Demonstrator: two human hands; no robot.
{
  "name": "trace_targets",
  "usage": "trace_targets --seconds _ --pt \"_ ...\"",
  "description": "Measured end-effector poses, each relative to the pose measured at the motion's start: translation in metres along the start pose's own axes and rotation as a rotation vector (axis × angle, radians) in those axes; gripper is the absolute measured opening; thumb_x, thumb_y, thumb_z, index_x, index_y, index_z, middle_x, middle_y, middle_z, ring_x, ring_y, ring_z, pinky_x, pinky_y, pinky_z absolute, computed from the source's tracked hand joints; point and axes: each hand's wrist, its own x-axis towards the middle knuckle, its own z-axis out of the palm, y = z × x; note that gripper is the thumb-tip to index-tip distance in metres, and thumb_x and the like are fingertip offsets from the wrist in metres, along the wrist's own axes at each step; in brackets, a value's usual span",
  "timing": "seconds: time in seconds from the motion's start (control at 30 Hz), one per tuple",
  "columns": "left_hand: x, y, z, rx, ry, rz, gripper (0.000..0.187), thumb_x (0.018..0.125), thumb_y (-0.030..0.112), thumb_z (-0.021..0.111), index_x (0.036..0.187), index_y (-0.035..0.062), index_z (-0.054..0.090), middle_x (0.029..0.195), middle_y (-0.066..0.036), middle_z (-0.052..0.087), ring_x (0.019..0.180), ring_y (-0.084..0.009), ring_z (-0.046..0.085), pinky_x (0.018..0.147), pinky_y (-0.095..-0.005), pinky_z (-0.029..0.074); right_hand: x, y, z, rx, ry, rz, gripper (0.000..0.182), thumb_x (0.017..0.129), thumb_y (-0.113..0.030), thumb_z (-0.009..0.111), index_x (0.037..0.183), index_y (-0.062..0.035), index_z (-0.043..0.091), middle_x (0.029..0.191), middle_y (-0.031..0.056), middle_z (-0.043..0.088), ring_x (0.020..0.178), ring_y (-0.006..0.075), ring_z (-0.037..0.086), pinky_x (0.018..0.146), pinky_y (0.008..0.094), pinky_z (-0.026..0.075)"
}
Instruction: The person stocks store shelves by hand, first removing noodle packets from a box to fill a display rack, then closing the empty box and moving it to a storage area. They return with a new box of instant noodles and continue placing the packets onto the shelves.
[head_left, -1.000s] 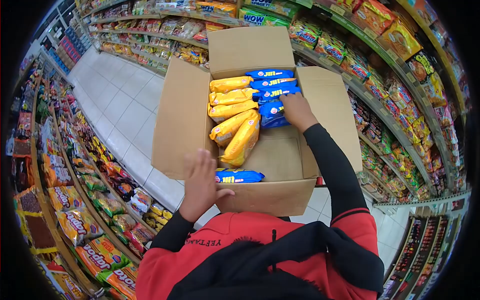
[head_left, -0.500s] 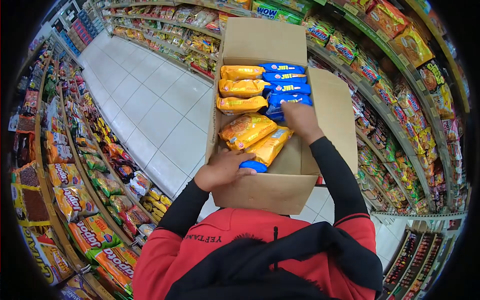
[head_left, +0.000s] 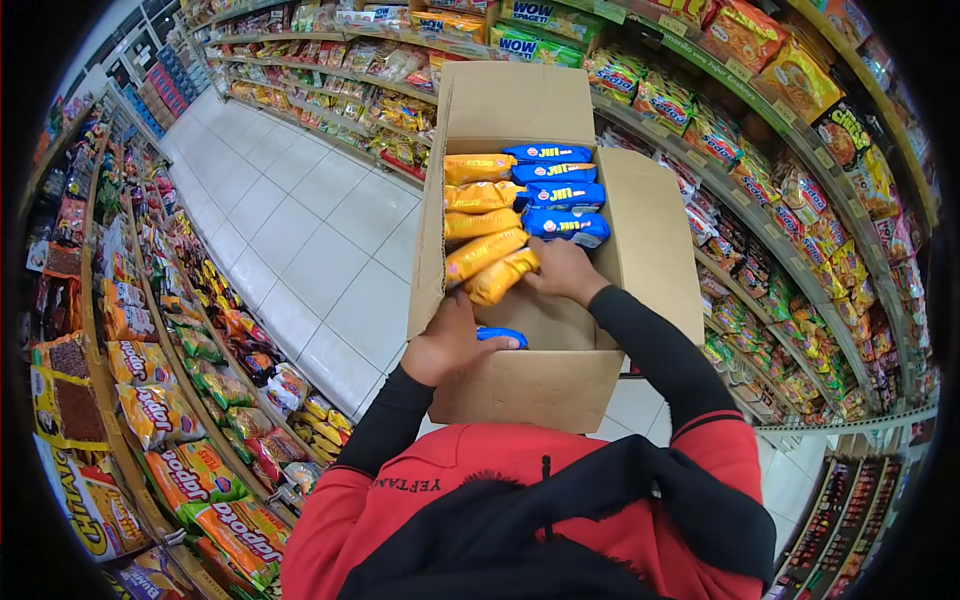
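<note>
An open cardboard box (head_left: 530, 385) holds a row of upright orange packs (head_left: 480, 197) on the left and a row of blue packs (head_left: 562, 195) on the right. My right hand (head_left: 562, 270) is closed on the end of the nearest orange pack (head_left: 502, 276), which leans against another tilted orange pack (head_left: 486, 254). Near the box's left wall, my left hand (head_left: 447, 340) reaches inside, its thumb at a blue pack (head_left: 501, 337) low in the near corner. Part of that hand's fingers is hidden behind the wall and packs.
Shelves of snack packs (head_left: 155, 410) curve along the left. Noodle packs fill the shelves (head_left: 780, 170) on the right. A tiled floor (head_left: 300, 230) runs between them, and the box's right flap (head_left: 655, 240) sticks out toward the right shelves.
The two loose orange packs went from lying flat to standing more on edge against the row. My right hand moved from the blue packs to the nearest orange one. The blue row looks straighter.
</note>
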Motion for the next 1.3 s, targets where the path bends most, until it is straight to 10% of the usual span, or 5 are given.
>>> trace_targets --seconds 0.3,0.5,0.67,0.9,1.3 --pt "0.012 -0.015 0.004 -0.337 -0.179 0.097 0.089 0.063 0.051 0.075 0.124 -0.0052 0.042 0.114 -0.024 0.053 0.111 -0.0368 0.050 0.096 -0.0395 0.039 0.032 -0.025 0.040 0.564 0.302 0.235 0.067 0.060 -0.032 0.084 0.105 0.0033 0.049 0.088 0.0186 0.063 0.079 0.0292 0.064 0.072 0.0384 0.050" --pt "0.038 -0.012 0.042 -0.432 0.200 0.026 0.059 0.074 0.029 0.070 0.119 -0.0017 0.046 0.120 -0.020 0.047 0.113 -0.0304 0.046 0.096 -0.0391 0.037 -0.009 -0.009 0.002 1.076 -0.194 0.062 0.084 0.069 -0.027 0.081 0.124 -0.0053 0.021 0.115 0.0209 0.048 0.110 0.0254 0.050 0.095 0.0338 0.042" --pt "0.039 -0.008 0.042 -0.344 0.461 -0.023 0.033 0.079 0.019 0.059 0.108 0.0054 0.051 0.096 -0.015 0.060 0.093 -0.0332 0.056 0.082 -0.0428 0.044 -0.035 -0.017 -0.020 0.015 -0.403 0.007 0.064 0.064 -0.016 0.078 0.116 -0.0060 0.043 0.095 0.0201 0.062 0.092 0.0333 0.062 0.078 0.0422 0.050" --pt "0.044 -0.022 0.034 -0.149 0.498 -0.129 0.048 0.079 0.023 0.060 0.120 0.0028 0.045 0.112 -0.022 0.054 0.106 -0.0388 0.050 0.089 -0.0426 0.042 -0.006 0.034 -0.026 -0.443 0.322 -0.019 0.033 0.075 -0.010 0.058 0.107 -0.0146 0.056 0.086 0.0089 0.058 0.082 0.0264 0.056 0.067 0.0393 0.044" --pt "0.036 -0.018 -0.004 -0.020 0.231 -0.195 0.037 0.074 0.017 0.070 0.105 -0.0015 0.062 0.106 -0.025 0.056 0.109 -0.0403 0.050 0.086 -0.0431 0.045 -0.016 0.010 -0.023 -0.651 0.536 -0.088 0.033 0.081 -0.017 0.053 0.113 -0.0122 0.050 0.098 0.0082 0.053 0.094 0.0252 0.053 0.075 0.0399 0.041"
